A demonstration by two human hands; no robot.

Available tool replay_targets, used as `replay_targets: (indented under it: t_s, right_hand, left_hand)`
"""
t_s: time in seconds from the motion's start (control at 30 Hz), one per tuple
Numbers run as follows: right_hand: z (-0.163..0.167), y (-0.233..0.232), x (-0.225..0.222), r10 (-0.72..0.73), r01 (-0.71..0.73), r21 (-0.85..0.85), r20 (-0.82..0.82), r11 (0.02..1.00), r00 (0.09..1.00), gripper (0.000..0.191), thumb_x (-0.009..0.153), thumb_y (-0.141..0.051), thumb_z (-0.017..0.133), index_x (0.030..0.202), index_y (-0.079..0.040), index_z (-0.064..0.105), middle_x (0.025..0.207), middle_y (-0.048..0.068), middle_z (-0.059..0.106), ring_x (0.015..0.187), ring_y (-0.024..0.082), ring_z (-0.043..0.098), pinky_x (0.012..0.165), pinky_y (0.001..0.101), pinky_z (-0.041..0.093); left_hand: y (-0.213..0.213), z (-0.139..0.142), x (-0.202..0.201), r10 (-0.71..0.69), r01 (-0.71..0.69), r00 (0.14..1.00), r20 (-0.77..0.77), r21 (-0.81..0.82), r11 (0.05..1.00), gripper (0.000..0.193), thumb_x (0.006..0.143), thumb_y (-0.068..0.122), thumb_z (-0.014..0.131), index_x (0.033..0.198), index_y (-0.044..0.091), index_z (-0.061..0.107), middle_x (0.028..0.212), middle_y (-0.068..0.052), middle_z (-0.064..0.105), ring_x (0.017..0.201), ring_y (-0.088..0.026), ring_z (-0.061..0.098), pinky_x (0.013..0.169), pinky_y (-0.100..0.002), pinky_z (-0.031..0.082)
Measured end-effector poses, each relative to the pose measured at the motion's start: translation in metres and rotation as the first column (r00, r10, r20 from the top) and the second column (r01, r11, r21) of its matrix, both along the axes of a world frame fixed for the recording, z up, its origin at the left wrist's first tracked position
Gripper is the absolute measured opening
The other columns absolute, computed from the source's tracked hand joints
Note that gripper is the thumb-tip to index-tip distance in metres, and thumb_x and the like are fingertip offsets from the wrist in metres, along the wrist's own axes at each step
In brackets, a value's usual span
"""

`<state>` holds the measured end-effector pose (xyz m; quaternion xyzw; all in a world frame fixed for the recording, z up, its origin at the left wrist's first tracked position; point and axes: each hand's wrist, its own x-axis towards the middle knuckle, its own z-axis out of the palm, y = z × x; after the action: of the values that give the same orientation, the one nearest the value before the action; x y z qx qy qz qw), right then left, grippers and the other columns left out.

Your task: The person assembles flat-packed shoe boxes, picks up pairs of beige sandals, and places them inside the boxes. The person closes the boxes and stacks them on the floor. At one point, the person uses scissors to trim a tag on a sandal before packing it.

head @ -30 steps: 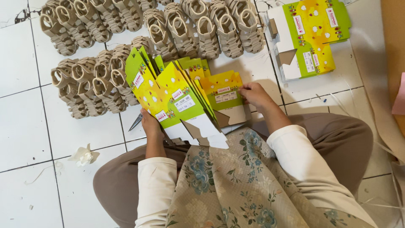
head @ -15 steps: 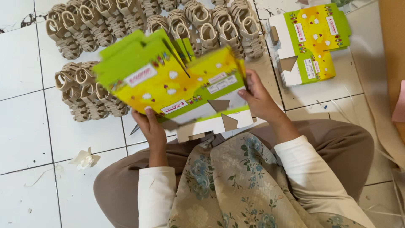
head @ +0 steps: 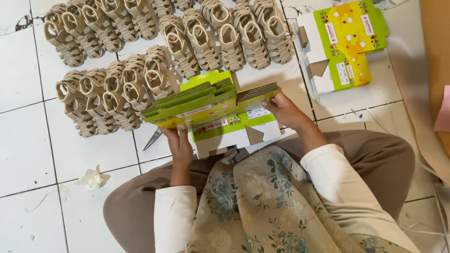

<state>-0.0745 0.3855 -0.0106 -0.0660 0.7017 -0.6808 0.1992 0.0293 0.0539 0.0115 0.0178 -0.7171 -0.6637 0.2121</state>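
White tiled floor (head: 28,154) carries everything. Rows of beige sandals (head: 140,56) fill its far side, an unfolded green-and-yellow box blank (head: 347,47) lies toward the far right corner. In front of the seated person, a stack of flat green-and-yellow box blanks (head: 201,103) is held level above the floor: the left hand (head: 176,143) grips its near edge, the right hand (head: 283,110) clasps its right end. Scissors (head: 152,139) lie beneath, crumpled paper (head: 93,178) near left.

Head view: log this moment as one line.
left hand: holds flat box stack | right hand: holds same stack | floor: beige sandals, scissors
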Motion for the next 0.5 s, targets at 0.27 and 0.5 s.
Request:
replay_targets:
  t_s: [0.27, 0.5]
  right_hand:
    - [0.058, 0.056, -0.006, -0.034, 0.037, -0.100, 0.033, 0.994, 0.999, 0.053, 0.094, -0.007, 0.066, 0.145, -0.005, 0.051, 0.129, 0.008, 0.066, 0.114, 0.016, 0.063, 0.100, 0.0330, 0.051]
    - [0.075, 0.161, -0.027, -0.416, 0.431, -0.609, 0.177, 0.666, 0.892, 0.045, 0.104, -0.005, 0.057, 0.148, -0.006, 0.047, 0.145, 0.011, 0.062, 0.134, 0.029, 0.064, 0.116, 0.0500, 0.052]
  left_hand:
    - [-0.014, 0.021, -0.007, -0.172, 0.098, 0.952, 0.252, 0.279, 0.955, 0.062, 0.108, 0.030, 0.043, 0.161, 0.010, 0.019, 0.146, -0.014, 0.050, 0.122, -0.023, 0.058, 0.105, -0.037, 0.048]
    - [-0.018, 0.005, -0.010, -0.129, 0.088, 0.973, 0.194, 0.208, 0.974, 0.047, 0.110, 0.025, 0.048, 0.151, 0.003, 0.040, 0.137, -0.010, 0.057, 0.114, -0.018, 0.058, 0.101, -0.033, 0.048]
